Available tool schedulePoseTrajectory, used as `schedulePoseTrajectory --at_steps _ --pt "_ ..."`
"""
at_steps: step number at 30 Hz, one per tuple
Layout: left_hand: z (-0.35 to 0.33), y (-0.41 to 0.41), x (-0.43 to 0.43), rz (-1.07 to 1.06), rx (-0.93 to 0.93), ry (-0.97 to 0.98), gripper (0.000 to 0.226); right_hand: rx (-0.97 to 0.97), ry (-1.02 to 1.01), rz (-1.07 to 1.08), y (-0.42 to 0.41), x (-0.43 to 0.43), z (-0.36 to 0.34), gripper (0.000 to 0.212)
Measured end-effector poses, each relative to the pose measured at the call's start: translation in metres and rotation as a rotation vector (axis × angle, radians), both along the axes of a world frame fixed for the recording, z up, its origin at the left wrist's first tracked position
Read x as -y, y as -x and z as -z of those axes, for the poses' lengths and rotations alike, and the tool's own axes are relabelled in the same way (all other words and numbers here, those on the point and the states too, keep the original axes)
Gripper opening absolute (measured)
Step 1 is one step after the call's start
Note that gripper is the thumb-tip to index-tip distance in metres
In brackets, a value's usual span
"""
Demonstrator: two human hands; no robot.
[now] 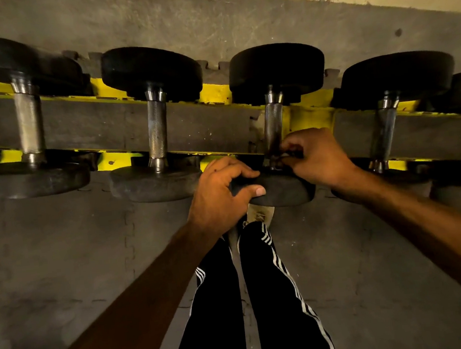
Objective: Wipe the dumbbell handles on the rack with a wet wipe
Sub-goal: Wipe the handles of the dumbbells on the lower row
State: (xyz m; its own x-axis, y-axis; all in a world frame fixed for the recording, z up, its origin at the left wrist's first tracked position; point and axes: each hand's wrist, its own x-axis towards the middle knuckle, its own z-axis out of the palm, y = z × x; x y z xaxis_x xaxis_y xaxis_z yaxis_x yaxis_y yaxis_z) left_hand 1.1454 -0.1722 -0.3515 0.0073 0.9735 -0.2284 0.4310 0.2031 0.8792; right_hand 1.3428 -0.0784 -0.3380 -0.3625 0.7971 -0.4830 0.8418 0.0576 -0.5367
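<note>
Several black dumbbells lie across a yellow rack (215, 93). The third dumbbell from the left has a knurled steel handle (273, 124) and a near weight head (282, 190). My left hand (220, 192) grips the rim of that near head, thumb underneath. My right hand (317, 156) has its fingers curled at the bottom end of the handle, pinching something small and dark against it; the wipe itself is too hidden to make out.
Neighbouring dumbbell handles stand to the left (157, 133) and right (383, 127), with another at far left (29, 124). Grey rubber floor mats (62, 263) lie below. My legs in black striped trousers (265, 298) stand close under the rack.
</note>
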Motion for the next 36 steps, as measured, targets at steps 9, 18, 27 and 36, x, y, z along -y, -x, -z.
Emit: schedulePoseTrajectory --at_steps 9,18,27,36 --pt "0.005 -0.002 0.001 -0.022 -0.023 -0.049 0.025 -0.081 0.485 0.404 -0.003 -0.019 0.054 0.033" --pt "0.003 -0.002 0.001 -0.026 -0.016 -0.019 0.025 -0.213 0.758 0.251 -0.007 -0.027 0.047 0.041" --pt "0.001 -0.001 0.001 -0.003 -0.011 -0.025 0.025 -0.223 0.269 0.372 -0.022 0.005 0.023 0.016" --pt "-0.002 -0.001 -0.002 0.016 -0.02 0.015 0.026 -0.298 -0.426 0.115 -0.004 -0.008 0.024 0.007"
